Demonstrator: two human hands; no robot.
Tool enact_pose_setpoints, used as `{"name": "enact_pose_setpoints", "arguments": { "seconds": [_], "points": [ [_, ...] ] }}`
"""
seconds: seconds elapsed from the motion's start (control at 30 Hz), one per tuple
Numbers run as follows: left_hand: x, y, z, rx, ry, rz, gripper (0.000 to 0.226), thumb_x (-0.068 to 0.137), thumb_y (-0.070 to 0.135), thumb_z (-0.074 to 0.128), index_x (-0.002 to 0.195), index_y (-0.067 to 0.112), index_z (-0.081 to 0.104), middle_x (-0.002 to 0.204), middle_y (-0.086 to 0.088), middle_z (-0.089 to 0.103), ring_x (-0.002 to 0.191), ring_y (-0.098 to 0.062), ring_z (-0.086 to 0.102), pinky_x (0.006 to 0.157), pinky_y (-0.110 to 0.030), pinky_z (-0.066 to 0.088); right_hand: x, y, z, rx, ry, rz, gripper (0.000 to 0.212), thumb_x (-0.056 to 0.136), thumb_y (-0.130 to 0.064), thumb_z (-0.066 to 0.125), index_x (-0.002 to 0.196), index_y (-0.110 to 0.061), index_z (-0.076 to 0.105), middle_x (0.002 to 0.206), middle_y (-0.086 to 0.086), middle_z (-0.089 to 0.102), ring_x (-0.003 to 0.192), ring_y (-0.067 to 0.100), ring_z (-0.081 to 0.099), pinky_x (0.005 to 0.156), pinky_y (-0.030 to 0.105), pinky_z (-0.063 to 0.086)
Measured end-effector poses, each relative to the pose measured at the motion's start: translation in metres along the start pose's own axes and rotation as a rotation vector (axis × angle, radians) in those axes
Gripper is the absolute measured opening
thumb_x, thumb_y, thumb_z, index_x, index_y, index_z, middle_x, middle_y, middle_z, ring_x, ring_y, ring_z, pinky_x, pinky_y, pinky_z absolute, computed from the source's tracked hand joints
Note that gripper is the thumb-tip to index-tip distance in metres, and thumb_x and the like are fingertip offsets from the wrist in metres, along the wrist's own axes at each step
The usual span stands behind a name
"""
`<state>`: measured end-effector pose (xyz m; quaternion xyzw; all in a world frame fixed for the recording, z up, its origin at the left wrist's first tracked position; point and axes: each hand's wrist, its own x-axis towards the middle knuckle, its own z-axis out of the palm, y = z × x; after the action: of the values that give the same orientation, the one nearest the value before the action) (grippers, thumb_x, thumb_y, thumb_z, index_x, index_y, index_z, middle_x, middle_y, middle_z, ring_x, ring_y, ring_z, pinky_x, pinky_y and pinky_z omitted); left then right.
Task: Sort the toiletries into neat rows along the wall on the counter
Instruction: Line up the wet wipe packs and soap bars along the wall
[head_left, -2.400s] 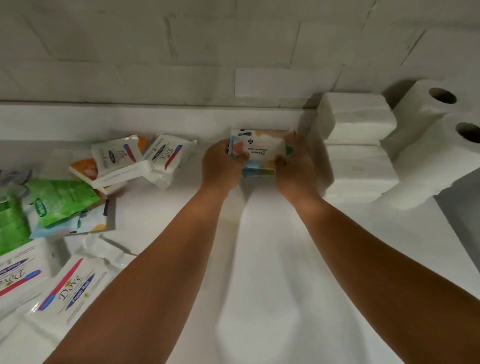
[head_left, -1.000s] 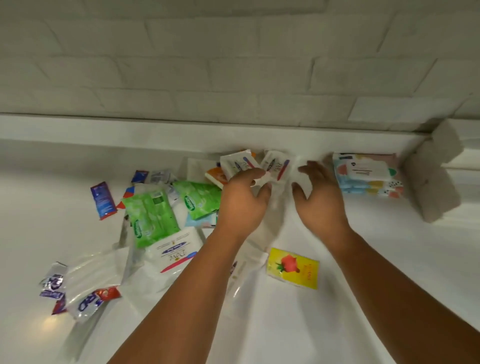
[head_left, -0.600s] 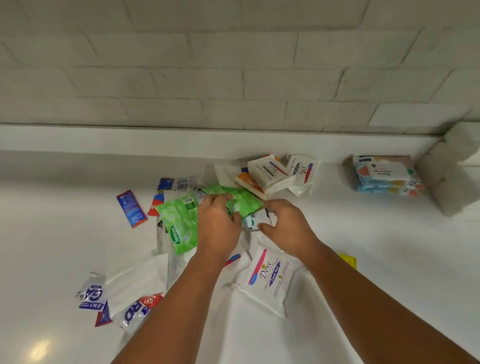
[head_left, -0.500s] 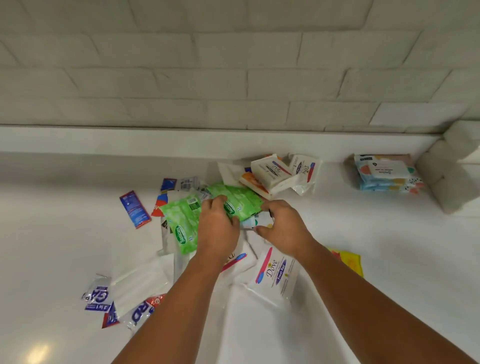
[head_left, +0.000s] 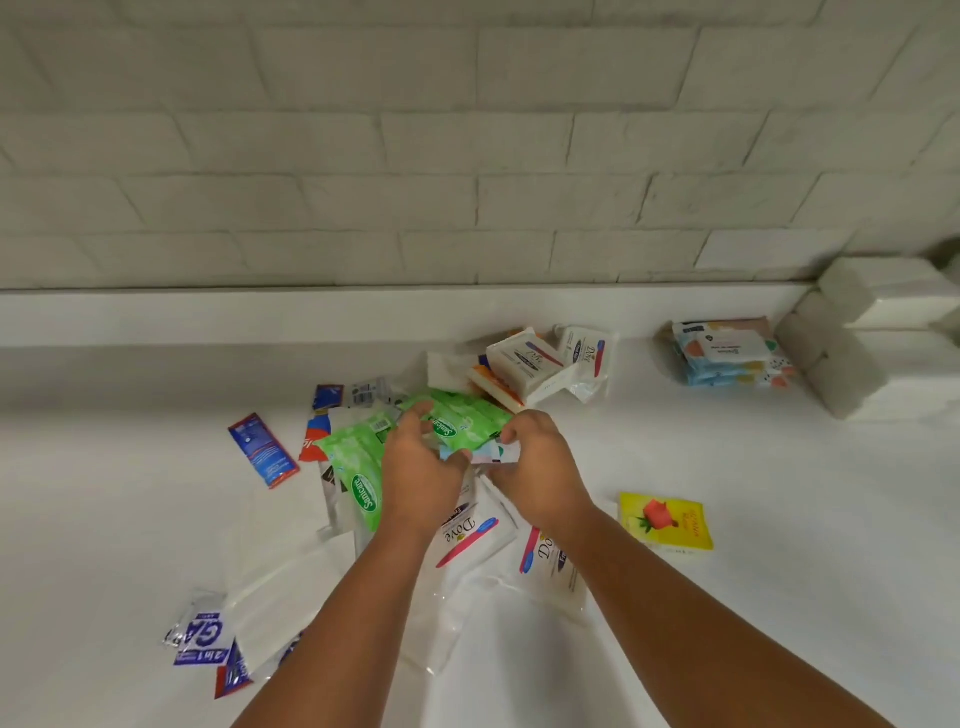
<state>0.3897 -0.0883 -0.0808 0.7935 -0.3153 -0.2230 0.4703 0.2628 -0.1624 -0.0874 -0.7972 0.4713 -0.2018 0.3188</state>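
Note:
A jumble of toiletries lies in the middle of the white counter (head_left: 779, 519). Both hands work in the pile. My left hand (head_left: 421, 473) has its fingers curled on a green wipes pack (head_left: 462, 423). My right hand (head_left: 540, 467) pinches the edge of a small pastel wipes pack (head_left: 496, 453) that lies under the green one. A second green pack (head_left: 358, 473) lies to the left. White Dove packs (head_left: 467, 535) lie under my wrists. More Dove packs and soap boxes (head_left: 530, 364) are heaped near the wall. Pastel wipes packs (head_left: 727, 353) are stacked by the wall at right.
White tissue packs (head_left: 852, 358) stand at the far right against the wall. A yellow sachet (head_left: 667, 519) lies to the right of my right arm. A blue sachet (head_left: 262, 449) and several small sachets (head_left: 205, 634) are scattered at left. The tiled wall and ledge (head_left: 311, 317) run behind.
My hands left the pastel stack by the wall and moved back to the pile. They now hold the green pack and the small pastel pack under it, which has shifted slightly.

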Motion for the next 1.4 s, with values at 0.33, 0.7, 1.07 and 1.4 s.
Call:
{"name": "enact_pose_setpoints", "arguments": {
  "seconds": [0.33, 0.7, 1.07, 1.4],
  "points": [
    [-0.016, 0.028, -0.025, -0.022, 0.014, 0.138, 0.04, 0.086, 0.027, 0.076, 0.123, 0.021, 0.062, 0.108, 0.006, 0.064, 0.089, -0.01, 0.062, 0.078, -0.024, 0.05, -0.009, -0.016, -0.015, -0.107, 0.099, -0.224, 0.021, 0.089, -0.011, 0.064, 0.107, -0.015, 0.076, 0.117, 0.003, 0.068, 0.102, 0.024, 0.064, 0.09, 0.025, 0.048],
    [-0.018, 0.022, -0.03, 0.217, -0.054, 0.198, 0.048, 0.08, 0.062, 0.069, 0.115, 0.028, 0.066, 0.105, 0.011, 0.07, 0.09, -0.012, 0.066, 0.067, -0.025, 0.055, -0.002, -0.023, -0.085, 0.327, 0.11, -0.029, 0.024, 0.096, -0.034, 0.059, 0.099, -0.015, 0.073, 0.076, -0.002, 0.072, 0.066, 0.008, 0.068, 0.061, 0.025, 0.057],
    [-0.046, 0.065, 0.047, -0.637, -0.373, -0.099, 0.032, 0.091, 0.004, 0.067, 0.121, 0.012, 0.06, 0.108, -0.004, 0.075, 0.097, -0.021, 0.072, 0.075, -0.033, 0.058, -0.015, 0.037, -0.153, 0.833, 0.104, 0.322, 0.04, 0.089, -0.037, 0.068, 0.09, 0.003, 0.068, 0.076, 0.023, 0.069, 0.052, 0.024, 0.054, 0.047, 0.028, 0.048],
    [-0.058, 0.09, 0.158, -0.637, -0.346, -0.277, 0.03, 0.088, 0.012, 0.072, 0.117, 0.007, 0.065, 0.106, -0.009, 0.075, 0.086, -0.021, 0.073, 0.077, -0.041, 0.057, -0.015, 0.14, -0.206, 1.013, 0.053, 0.445, 0.025, 0.086, -0.019, 0.073, 0.105, -0.003, 0.067, 0.099, 0.017, 0.074, 0.083, 0.028, 0.072, 0.074, 0.037, 0.06]
  ]
}}
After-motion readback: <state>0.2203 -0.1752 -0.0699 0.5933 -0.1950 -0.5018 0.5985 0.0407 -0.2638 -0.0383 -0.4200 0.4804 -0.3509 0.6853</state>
